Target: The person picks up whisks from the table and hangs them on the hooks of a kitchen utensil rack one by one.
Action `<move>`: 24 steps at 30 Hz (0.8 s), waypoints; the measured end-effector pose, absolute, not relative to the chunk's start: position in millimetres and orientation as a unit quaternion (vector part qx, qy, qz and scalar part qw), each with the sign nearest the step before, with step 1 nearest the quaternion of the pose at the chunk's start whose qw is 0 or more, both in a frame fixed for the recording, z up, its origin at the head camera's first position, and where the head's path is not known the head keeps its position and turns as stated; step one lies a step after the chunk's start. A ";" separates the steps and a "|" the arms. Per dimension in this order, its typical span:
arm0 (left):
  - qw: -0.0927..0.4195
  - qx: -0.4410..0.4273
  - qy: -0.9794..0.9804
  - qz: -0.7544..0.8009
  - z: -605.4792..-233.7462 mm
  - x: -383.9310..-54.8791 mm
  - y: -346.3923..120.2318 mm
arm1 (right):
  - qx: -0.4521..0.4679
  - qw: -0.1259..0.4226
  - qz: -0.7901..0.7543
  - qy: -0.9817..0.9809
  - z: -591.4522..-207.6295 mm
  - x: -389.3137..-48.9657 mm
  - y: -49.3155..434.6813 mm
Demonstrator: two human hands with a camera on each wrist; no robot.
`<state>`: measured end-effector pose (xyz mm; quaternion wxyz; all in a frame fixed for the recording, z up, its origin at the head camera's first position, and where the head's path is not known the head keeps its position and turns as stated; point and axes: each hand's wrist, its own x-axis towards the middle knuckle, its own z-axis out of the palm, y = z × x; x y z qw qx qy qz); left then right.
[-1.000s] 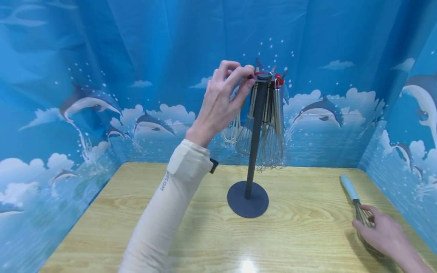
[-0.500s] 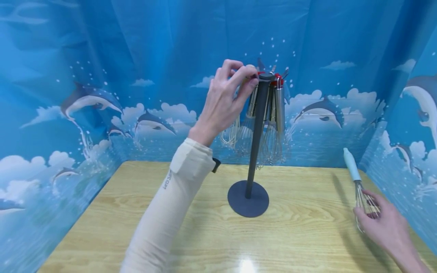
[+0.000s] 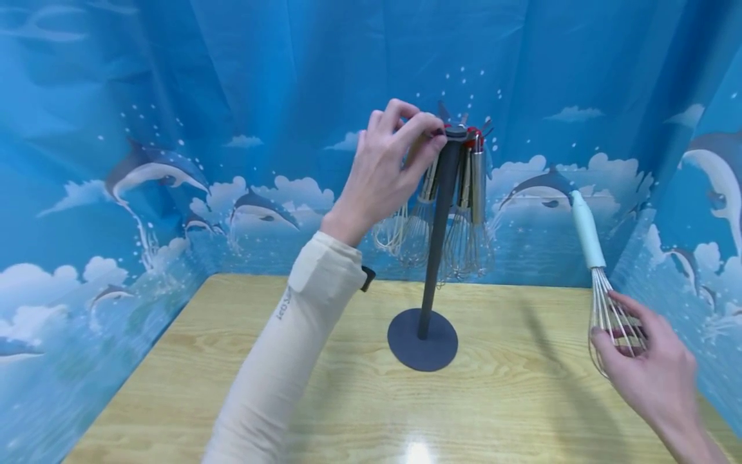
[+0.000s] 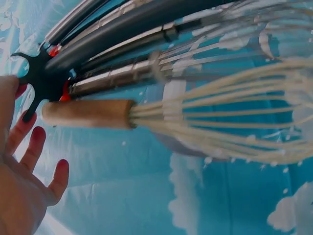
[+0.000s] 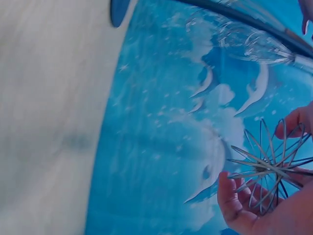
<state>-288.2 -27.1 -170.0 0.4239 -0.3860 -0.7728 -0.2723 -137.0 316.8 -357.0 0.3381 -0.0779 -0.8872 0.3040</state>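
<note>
My right hand (image 3: 655, 367) grips a whisk with a light-blue handle (image 3: 588, 232) by its wire loops. The whisk is raised above the table, handle up and leaning left. In the right wrist view, the wire end (image 5: 264, 169) points at the camera between thumb and fingers. At the top of a dark utensil stand (image 3: 436, 251), my left hand (image 3: 382, 174) pinches a prong of the black hook rack (image 4: 44, 78). Several steel whisks (image 3: 478, 187) hang from the rack. A whisk with a wooden handle (image 4: 93, 113) hangs nearest my left fingers.
The stand's round base (image 3: 422, 341) rests on a wood-grain table (image 3: 498, 386). Behind and along both sides hangs a blue curtain (image 3: 324, 64) printed with dolphins. A pale sleeve (image 3: 284, 354) covers my left arm, with a small black piece at the cuff.
My right hand has lifted the light-blue whisk off the table and tilted it upright, handle upward. My left hand keeps its pinch on the rack, shifting slightly right; the hanging whisks have swung a little.
</note>
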 end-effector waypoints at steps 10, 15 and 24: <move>0.231 -0.358 -0.867 -0.256 -119.1 -290.4 -23.5 | -0.007 0.410 0.349 -0.842 -332.4 -130.9 285.3; 0.074 -0.338 -0.906 -0.244 -91.9 -296.3 -14.7 | 0.025 0.423 0.356 -0.833 -324.7 -127.9 277.2; 0.021 -0.331 -0.912 -0.243 -81.2 -302.2 -15.6 | 0.090 0.453 0.371 -0.806 -316.2 -127.5 272.2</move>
